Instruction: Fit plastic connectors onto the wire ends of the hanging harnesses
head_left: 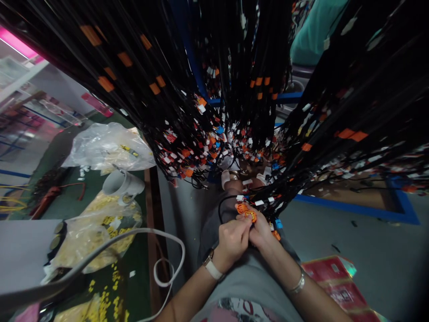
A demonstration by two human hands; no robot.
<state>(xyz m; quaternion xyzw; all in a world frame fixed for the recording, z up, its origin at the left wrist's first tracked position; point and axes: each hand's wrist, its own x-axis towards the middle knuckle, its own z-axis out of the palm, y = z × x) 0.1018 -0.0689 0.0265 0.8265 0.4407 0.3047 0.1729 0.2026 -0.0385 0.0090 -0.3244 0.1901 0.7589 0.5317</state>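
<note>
My left hand, with a watch on its wrist, is closed in front of my lap, its fingertips pressed against an orange connector. From the other side my right hand wraps round the same connector and its leads. A second orange connector sits just beyond, by the right fingertips. Black cables with white plugs run from there up to the hanging wire harnesses. A blue connector dangles beside my right wrist. The fingers hide part of the connectors.
Harness bundles hang close ahead on a blue frame. At left, a green-topped table carries a white mug, plastic bags and scattered small yellow parts. A grey-white cable loops over its edge. A red packet lies on the floor at right.
</note>
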